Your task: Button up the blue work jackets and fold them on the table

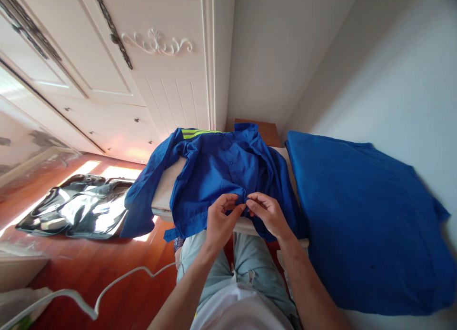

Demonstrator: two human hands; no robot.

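Observation:
A blue jacket (210, 177) with a yellow-green reflective stripe lies spread over a light padded board, its sleeve hanging off the left side. At the jacket's lower front edge, my left hand (224, 218) pinches the cloth between thumb and fingers. Close beside it, my right hand (266, 213) grips the same edge, the fingertips of both hands nearly touching. A button shows on the jacket's front above my hands. Whether a button is between my fingertips is too small to tell.
To the right lies a large blue cloth (357, 215) by the wall. An open suitcase (89, 206) sits on the wooden floor at left. White cabinets (171, 82) stand behind. A white cable (124, 273) crosses the lower left.

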